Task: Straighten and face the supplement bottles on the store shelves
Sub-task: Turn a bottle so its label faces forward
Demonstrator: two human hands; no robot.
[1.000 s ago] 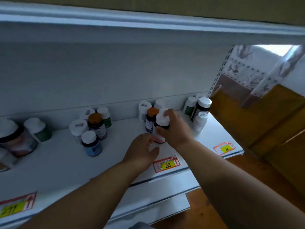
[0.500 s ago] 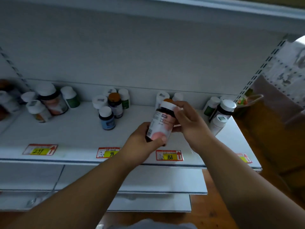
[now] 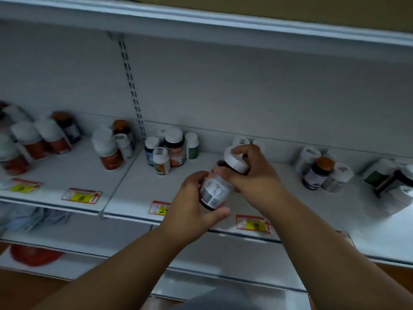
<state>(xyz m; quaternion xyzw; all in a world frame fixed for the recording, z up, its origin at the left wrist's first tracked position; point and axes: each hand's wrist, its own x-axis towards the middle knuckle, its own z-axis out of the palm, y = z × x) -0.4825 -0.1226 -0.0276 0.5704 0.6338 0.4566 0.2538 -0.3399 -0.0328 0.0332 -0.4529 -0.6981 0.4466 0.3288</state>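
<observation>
Both hands, left and right, grip a tilted white-capped bottle above the shelf.

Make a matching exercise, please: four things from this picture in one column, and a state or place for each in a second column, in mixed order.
Things:
1. left hand
2. right hand
3. held bottle
4. orange-cap bottle

States or places:
A. tilted, off the shelf
B. holds the white cap end
C. stands on the shelf, right of the hands
D. holds the lower body

Pairs: 1-D, 2-B, 3-A, 4-C
</observation>
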